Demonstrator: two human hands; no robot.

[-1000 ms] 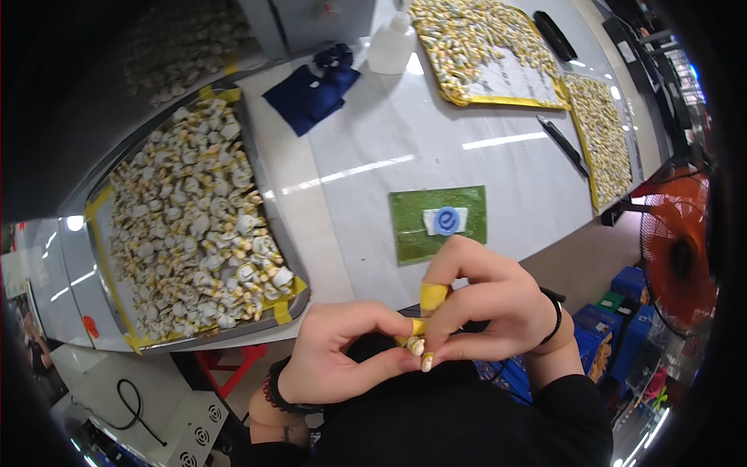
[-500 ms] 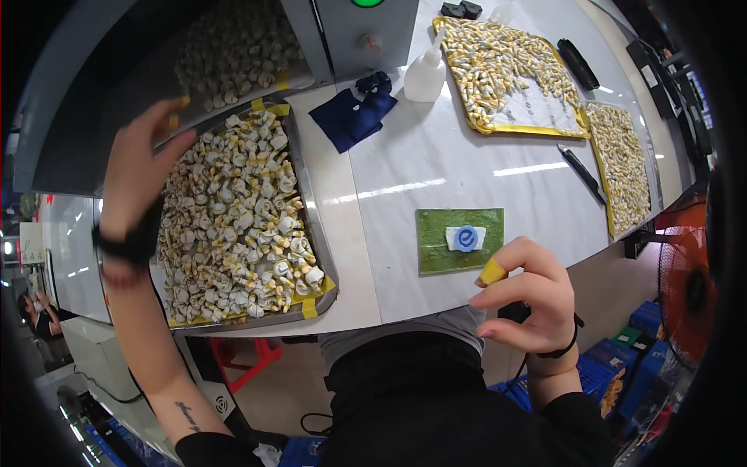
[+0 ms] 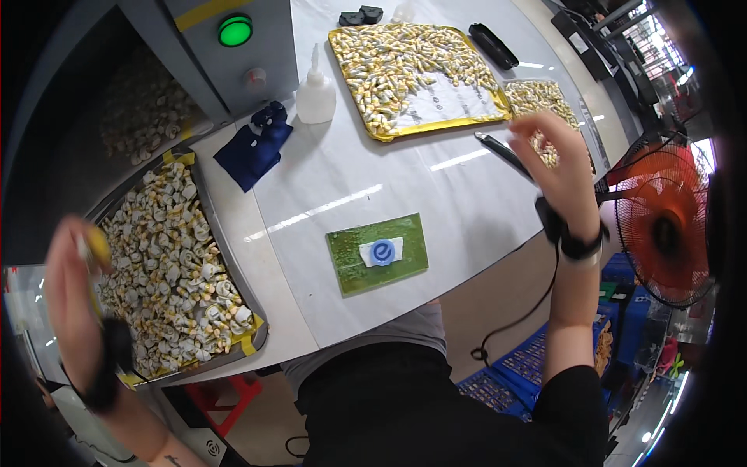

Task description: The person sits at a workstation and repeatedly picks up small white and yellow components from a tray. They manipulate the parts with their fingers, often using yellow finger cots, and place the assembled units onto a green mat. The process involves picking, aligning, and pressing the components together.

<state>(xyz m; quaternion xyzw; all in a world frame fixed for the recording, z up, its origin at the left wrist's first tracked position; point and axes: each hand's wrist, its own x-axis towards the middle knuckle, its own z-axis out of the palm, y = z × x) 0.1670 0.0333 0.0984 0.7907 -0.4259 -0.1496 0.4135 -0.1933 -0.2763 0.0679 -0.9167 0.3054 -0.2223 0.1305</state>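
My left hand (image 3: 71, 284) is beside the left edge of a metal tray (image 3: 253, 300) heaped with small white crumpled pieces with yellowish ends (image 3: 167, 265). Motion smears its fingers, and something yellow shows at a fingertip. My right hand (image 3: 562, 171) is raised at the right edge of the table, its fingers curved and parted from the thumb, with nothing visible in them. Behind it lies a smaller tray of little yellow-and-white pieces (image 3: 541, 100), partly hidden. Between the hands, a green mat (image 3: 412, 261) carries a white rectangle (image 3: 398, 247) and a round blue piece (image 3: 382, 251).
A yellow-edged tray (image 3: 459, 124) of slim yellow-and-white pieces stands at the back. Near it are a white squeeze bottle (image 3: 315, 99), dark blue cloth (image 3: 253, 156) and a black-handled tool (image 3: 506, 152). A grey machine (image 3: 268, 47) stands back left, an orange fan (image 3: 661, 226) at right.
The view has swung right, shifting the table contents leftward. My right hand has risen from beside the green mat to the table's right edge; my left hand has moved to the tray's outer side.
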